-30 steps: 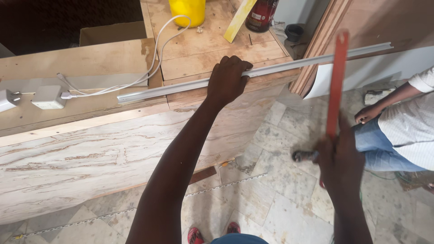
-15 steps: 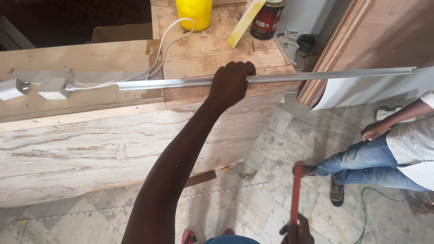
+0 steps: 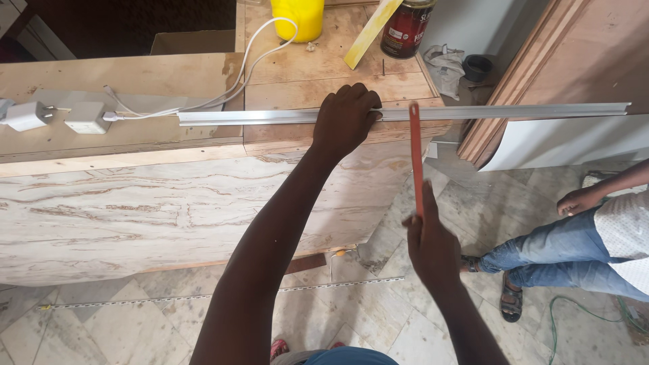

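A long silver metal channel [image 3: 514, 111] lies across the edge of a wooden workbench [image 3: 169, 196], its right end jutting out over the floor. My left hand [image 3: 346, 118] presses down on it and grips it near the bench's corner. My right hand [image 3: 430, 245] is shut on a thin red blade [image 3: 415, 157], held upright; its tip reaches the channel just right of my left hand.
On the bench stand a yellow container [image 3: 297, 17], a dark tin [image 3: 405, 27], a yellow wood strip [image 3: 368, 30] and white plugs with a cord [image 3: 84, 116]. Another person in jeans [image 3: 574, 260] sits on the tiled floor at right. A perforated metal strip [image 3: 216, 297] lies on the floor.
My right hand has risen from the bottom of the view and brought the red blade up against the channel. My left hand stays on the channel.
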